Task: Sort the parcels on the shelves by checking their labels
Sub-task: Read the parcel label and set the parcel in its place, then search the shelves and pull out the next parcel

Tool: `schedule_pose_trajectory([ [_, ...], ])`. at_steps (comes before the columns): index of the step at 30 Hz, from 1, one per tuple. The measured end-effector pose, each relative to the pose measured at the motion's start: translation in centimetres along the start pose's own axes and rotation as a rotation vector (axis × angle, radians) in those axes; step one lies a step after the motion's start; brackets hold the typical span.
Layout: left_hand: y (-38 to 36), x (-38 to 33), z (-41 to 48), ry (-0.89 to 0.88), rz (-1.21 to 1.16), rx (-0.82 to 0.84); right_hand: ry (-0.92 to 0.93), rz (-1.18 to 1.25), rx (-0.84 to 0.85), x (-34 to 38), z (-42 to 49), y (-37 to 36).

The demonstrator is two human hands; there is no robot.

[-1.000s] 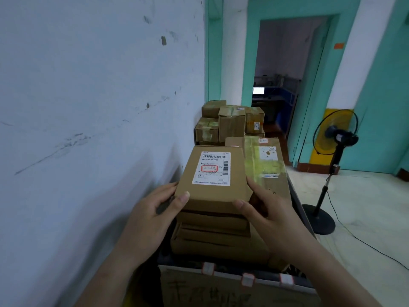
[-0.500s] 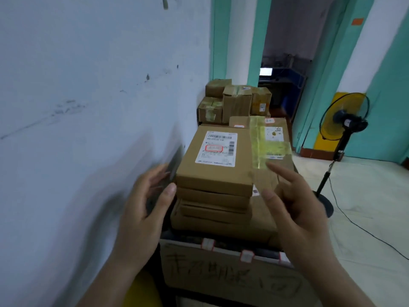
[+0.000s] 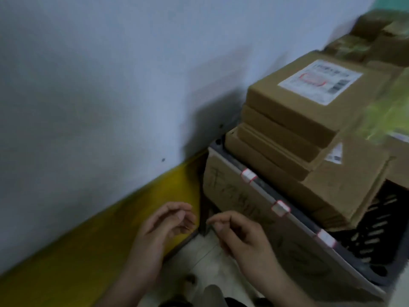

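Observation:
A flat brown parcel [image 3: 305, 100] with a white label [image 3: 321, 80] marked in red tops a stack of several flat parcels at the right. The stack rests in a dark crate [image 3: 365, 247] fronted by a cardboard sign [image 3: 247, 209] with handwriting. My left hand [image 3: 161, 229] and my right hand [image 3: 241, 233] hover low in front of the crate, near the floor. Both hold nothing, with fingers loosely curled and apart. Neither hand touches a parcel.
A pale wall [image 3: 99, 85] with a yellow base strip [image 3: 88, 251] runs along the left. More brown boxes [image 3: 376, 41] are piled behind the stack. A parcel with yellow-green tape [image 3: 389, 116] lies at the right edge. Tiled floor [image 3: 199, 262] shows below my hands.
My hands left the top parcel and dropped down in front of the crate. The view swung down and to the left, so the doorway and fan are out of sight.

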State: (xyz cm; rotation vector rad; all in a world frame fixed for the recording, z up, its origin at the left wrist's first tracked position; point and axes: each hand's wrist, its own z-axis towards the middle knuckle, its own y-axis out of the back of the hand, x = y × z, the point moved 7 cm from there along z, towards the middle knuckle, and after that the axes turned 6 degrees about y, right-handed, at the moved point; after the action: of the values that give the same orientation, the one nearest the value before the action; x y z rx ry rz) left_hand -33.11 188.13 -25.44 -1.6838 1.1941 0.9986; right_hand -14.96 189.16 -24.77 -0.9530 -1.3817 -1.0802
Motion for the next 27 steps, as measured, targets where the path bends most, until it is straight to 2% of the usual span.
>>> schedule_pose_trajectory([
  [3, 2.3, 3.3, -4.3, 0.097, -0.018, -0.176, -0.161, 0.097, 0.131, -2.6, -1.0, -1.5],
  [6, 4.8, 5.5, -9.1, 0.151, -0.083, -0.318, -0.234, 0.154, 0.249, -3.2, -1.9, -4.2],
  [13, 12.1, 6.9, -21.6, -0.016, -0.289, -0.661, -0.187, 0.157, 0.576, 0.6, -6.7, -14.1],
  [17, 14.9, 9.8, -29.6, -0.054, -0.4, -0.784, -0.14, 0.131, 0.728, 1.9, -12.0, -19.4],
  [23, 20.1, 15.0, -44.0, -0.124, -0.51, -1.002, -0.174, 0.095, 0.939, 0.9, -22.8, -28.6],
  [27, 22.6, 17.4, -52.5, -0.205, -0.563, -1.207, -0.17, 0.036, 1.188, 0.7, -31.9, -35.3],
])
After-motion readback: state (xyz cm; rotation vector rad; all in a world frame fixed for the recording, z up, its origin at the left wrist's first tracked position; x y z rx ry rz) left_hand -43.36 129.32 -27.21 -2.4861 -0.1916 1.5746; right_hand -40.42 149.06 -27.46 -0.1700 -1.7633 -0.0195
